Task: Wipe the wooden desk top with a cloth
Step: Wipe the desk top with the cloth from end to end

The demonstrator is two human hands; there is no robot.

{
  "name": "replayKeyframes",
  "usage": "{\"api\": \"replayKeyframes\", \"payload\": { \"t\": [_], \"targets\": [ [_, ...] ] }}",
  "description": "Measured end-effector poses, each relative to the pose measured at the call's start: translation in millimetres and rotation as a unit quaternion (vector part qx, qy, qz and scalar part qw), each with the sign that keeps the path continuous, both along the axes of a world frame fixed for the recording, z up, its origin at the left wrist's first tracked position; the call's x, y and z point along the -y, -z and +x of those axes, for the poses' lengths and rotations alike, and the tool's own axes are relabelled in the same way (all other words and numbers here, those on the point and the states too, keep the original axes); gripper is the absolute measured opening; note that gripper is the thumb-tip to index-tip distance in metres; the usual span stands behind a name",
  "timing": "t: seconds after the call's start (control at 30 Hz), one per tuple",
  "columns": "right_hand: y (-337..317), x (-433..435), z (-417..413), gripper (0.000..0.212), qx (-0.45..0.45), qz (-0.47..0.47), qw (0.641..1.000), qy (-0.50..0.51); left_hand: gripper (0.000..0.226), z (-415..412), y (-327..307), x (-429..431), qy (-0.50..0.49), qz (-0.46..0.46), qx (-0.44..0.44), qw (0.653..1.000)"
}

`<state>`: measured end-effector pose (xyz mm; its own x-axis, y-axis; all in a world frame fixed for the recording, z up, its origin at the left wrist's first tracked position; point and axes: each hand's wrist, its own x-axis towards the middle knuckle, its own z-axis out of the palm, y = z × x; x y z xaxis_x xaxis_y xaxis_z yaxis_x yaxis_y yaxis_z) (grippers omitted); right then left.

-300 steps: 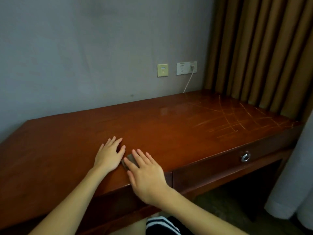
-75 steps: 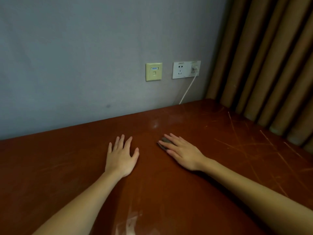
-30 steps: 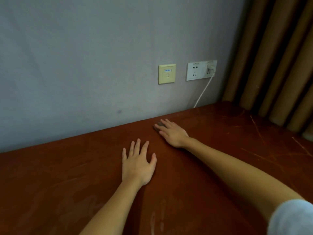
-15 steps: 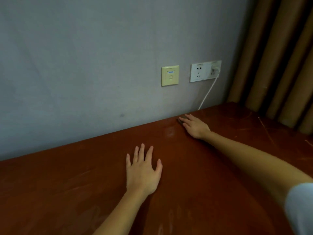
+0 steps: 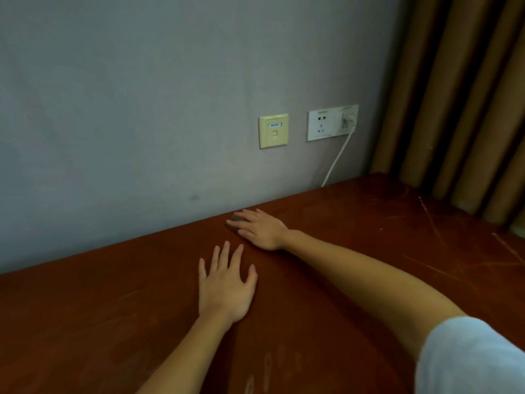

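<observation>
The reddish-brown wooden desk top [image 5: 341, 280] fills the lower half of the head view. My right hand [image 5: 262, 228] lies flat with straight fingers near the desk's back edge, pressing a small dark grey cloth [image 5: 236, 219] onto the wood. Only a bit of the cloth shows past my fingertips; the remainder is hidden under the hand. My left hand [image 5: 225, 288] rests flat on the desk, fingers spread, a little nearer to me and to the left of the right hand.
A grey wall [image 5: 142, 109] rises right behind the desk. It carries a cream data socket [image 5: 273, 130] and a white power outlet [image 5: 332, 122] with a white cable [image 5: 338, 157] running down behind the desk. Brown curtains [image 5: 460, 95] hang at the right. Scratches mark the desk's right part.
My right hand has slid the cloth to the left along the back edge since half a second ago. The left hand has stayed in place on the desk.
</observation>
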<state>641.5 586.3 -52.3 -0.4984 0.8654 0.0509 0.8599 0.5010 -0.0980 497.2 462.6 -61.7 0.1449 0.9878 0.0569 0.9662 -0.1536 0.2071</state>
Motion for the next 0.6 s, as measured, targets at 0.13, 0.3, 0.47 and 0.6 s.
{"api": "replayKeyframes", "payload": {
  "t": [0.13,0.3,0.47,0.6],
  "targets": [
    [-0.4,16.8,51.7,0.046,-0.005,-0.007,1.0,0.002,0.06,-1.0,0.6,-2.3,0.001,-0.002,-0.007,1.0],
    [-0.9,-12.7,96.7,0.046,-0.017,-0.007,0.992,0.124,0.061,-1.8,-0.3,-4.0,0.0,0.001,-0.002,1.0],
    [4.4,-51.6,45.8,0.057,-0.037,0.003,0.945,0.324,0.06,4.6,-2.2,-13.1,-0.015,-0.002,0.007,1.0],
    [1.0,-53.8,-15.8,0.055,-0.014,-0.005,0.967,0.253,0.06,7.7,-2.2,-14.7,-0.024,-0.003,0.005,1.0]
  ]
}}
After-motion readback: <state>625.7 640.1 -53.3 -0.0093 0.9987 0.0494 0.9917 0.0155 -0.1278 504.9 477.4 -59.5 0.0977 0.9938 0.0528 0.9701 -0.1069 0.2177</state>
